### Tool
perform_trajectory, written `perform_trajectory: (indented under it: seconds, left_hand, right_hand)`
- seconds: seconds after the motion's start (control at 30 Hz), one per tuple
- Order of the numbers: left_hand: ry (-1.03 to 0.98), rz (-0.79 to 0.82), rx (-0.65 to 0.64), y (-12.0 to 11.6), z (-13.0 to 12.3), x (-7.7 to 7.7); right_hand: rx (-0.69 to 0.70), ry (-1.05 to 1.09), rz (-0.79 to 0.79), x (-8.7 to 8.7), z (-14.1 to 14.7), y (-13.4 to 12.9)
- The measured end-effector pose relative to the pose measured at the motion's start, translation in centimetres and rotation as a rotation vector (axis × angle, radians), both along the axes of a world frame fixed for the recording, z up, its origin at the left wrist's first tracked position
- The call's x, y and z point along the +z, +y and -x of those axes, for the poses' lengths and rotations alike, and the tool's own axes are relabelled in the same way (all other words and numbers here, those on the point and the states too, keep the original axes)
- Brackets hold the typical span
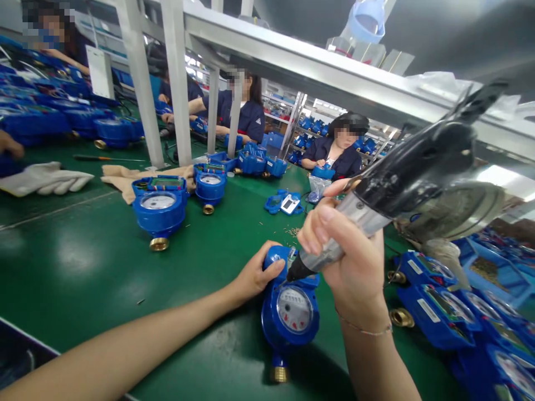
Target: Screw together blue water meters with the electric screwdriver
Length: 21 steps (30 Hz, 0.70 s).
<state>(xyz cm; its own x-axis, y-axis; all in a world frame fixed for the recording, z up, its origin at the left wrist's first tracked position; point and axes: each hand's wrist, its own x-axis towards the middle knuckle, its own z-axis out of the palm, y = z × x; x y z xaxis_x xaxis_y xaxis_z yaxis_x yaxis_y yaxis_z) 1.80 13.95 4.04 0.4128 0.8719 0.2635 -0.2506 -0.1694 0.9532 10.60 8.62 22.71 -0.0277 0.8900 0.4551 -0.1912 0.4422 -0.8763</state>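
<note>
Electric screwdriver point(401, 172), black body with silver barrel, held in the right hand point(346, 250). Grip fully closed around the barrel, thumb lying along its upper side. Long axis slants from upper right down to lower left, the dark tip point(293, 272) pointing down at the blue water meter point(290, 317) and touching or just beside its upper end; contact cannot be confirmed from this view.

Left hand point(261, 273): grip partly closed, fingers curled over the blue upper end of the meter, arm entering from the lower left.

Meter lies on the green desk point(83, 278) near its front edge, right of centre, dial point(295, 309) facing up. Brass fitting point(279, 374) points toward the front edge, so the meter's long axis runs front to back.

Also on the desk: two more blue meters point(159, 211) toward the middle, a row of blue meter bodies point(434, 312) along the right side, white work gloves point(45, 178) at the left, and small loose brass parts point(292, 231) beyond the hands. Co-workers point(338, 161) sit along the far side.
</note>
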Motion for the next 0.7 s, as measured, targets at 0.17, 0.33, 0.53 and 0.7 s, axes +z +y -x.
perform_trajectory:
  seconds: [0.17, 0.33, 0.53, 0.7]
  left_hand:
    - [-0.044, 0.015, -0.004, -0.4, 0.1, 0.3]
    - [-0.053, 0.012, 0.024, -0.7, 0.0, 0.6]
    - [-0.058, -0.044, 0.033, -1.0, -0.2, 0.1]
    - [-0.069, -0.047, 0.037, -1.3, -0.2, 0.2]
  right_hand:
    - [0.031, -0.04, 0.001, 0.0, 0.4, 0.7]
    - [0.049, -0.07, -0.005, -0.3, 0.9, 0.8]
    - [-0.02, -0.194, 0.045, -2.4, 1.4, 1.2]
    - [-0.068, -0.222, 0.104, -3.4, 1.0, 0.9]
